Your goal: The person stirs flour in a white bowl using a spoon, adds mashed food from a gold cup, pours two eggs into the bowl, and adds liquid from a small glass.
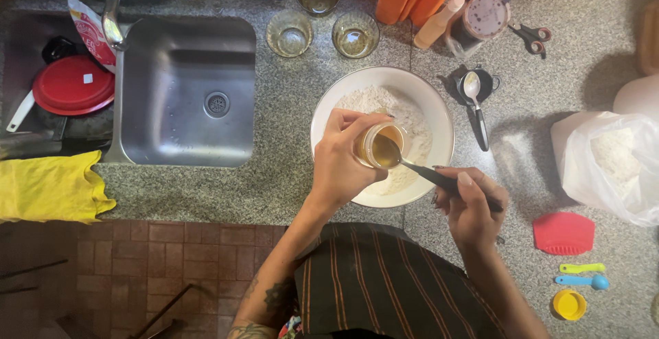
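- Left hand (341, 160) wrapped round a small glass jar (379, 145), tilted over the white bowl (439, 116); jar holds amber liquid, thick-looking, kind unclear.
- Right hand (470, 205) pinched on the dark handle of a spoon (405, 162); spoon's bowl sits inside the jar mouth, dipped in the liquid.
- White bowl stands on the speckled counter (288, 181), right of the steel sink (185, 92); white flour heaped inside, no amber pooled on it that I can make out.
- Far of the bowl: two empty glass cups (290, 33), amber film on their bases; a second spoon (473, 102) lies across a small black pan to the right.
- Near right: red scraper (563, 232), coloured measuring spoons (582, 275), clear bag of flour (611, 164).
- Doing it well, as I judge it: keep the jar mouth over the flour, not the rim, so drips land inside; sweep the spoon along the lower wall toward the mouth; hold the tilt steady and let the thick liquid run; grip firm on the jar, since a film on the glass would make it slippery.
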